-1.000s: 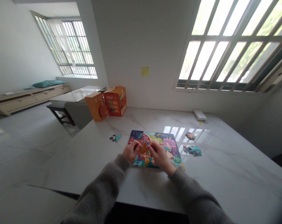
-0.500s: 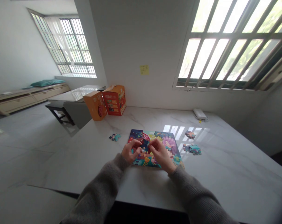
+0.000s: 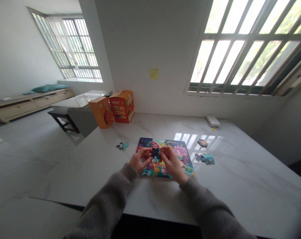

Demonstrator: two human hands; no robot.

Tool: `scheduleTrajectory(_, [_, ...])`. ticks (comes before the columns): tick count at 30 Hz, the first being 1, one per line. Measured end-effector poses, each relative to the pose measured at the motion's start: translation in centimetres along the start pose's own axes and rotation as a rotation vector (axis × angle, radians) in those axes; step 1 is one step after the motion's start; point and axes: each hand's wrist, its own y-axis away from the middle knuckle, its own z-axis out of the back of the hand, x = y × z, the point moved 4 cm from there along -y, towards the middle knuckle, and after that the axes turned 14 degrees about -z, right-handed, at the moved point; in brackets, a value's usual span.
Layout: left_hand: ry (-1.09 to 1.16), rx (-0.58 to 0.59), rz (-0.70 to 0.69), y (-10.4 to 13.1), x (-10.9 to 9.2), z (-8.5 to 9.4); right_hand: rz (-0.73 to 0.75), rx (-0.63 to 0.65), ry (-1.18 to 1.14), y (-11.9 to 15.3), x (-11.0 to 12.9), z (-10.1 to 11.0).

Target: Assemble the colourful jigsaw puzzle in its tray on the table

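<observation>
A colourful jigsaw puzzle (image 3: 178, 153) lies partly assembled on the white marble table (image 3: 230, 186). My left hand (image 3: 139, 160) and my right hand (image 3: 172, 162) hover over its near left part, fingertips together. Between them they pinch a small dark puzzle piece (image 3: 154, 153) just above the board. Grey sleeves cover both forearms. The hands hide the puzzle's lower middle.
Loose puzzle pieces lie left of the board (image 3: 122, 145) and to its right (image 3: 204, 158), with one more (image 3: 203, 143) farther back. Two orange boxes (image 3: 112, 109) stand at the back left corner. A white device (image 3: 213, 121) sits by the wall. A yellow note (image 3: 153, 73) sticks on the wall.
Both hands moved slightly away from me over the puzzle. The orange face of the held piece seen a second ago has turned; a dark side shows now.
</observation>
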Motion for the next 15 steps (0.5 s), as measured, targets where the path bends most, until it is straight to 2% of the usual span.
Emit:
scheduleTrajectory(8, [0.112,-0.014,0.014,0.0,0.3,-0.1,-0.043,0.022,-0.008,-0.3,-1.0,0.1])
scheduleTrajectory(12, [0.128,-0.098,0.060,-0.1,0.6,0.3,-0.098,0.131,-0.008,-0.2,-2.0,-0.5])
scheduleTrajectory(15, [0.101,-0.116,0.061,-0.3,0.7,0.5,-0.130,0.199,-0.012,0.2,-2.2,-1.1])
